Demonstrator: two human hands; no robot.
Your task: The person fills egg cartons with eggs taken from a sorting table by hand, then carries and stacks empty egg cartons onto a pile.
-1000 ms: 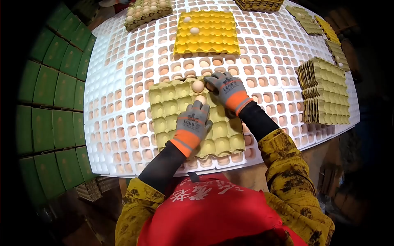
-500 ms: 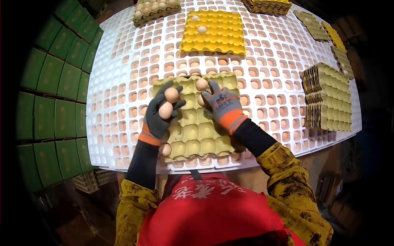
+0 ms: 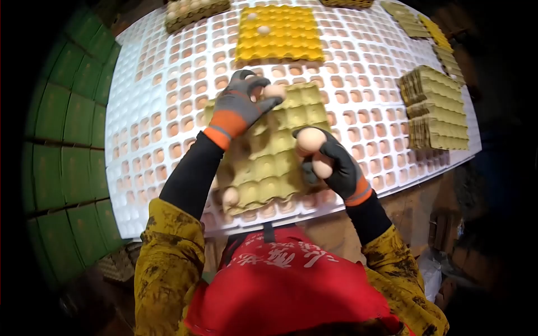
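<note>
My left hand (image 3: 238,103), in a grey and orange glove, is palm down over the far left of a pulp egg tray (image 3: 269,168). Its fingers are closed around a pale egg (image 3: 274,92); part of another egg shows between them. Turned palm up at the tray's right side, my right hand (image 3: 340,171) cradles two brown eggs, one egg (image 3: 311,140) on the fingers and a second egg (image 3: 322,166) below it. One more egg (image 3: 231,195) sits at the tray's near left corner. Motion blurs part of the tray.
White foam trays (image 3: 185,95) with many eggs in their pockets cover the table. Beyond lies a yellow tray (image 3: 280,42) with two eggs. A stack of pulp trays (image 3: 437,112) stands at right, and green boxes (image 3: 78,168) are piled at left.
My left hand has turned palm down and moved to the tray's far left. My right hand has drawn back to the right and turned palm up with two eggs. The view has shifted slightly.
</note>
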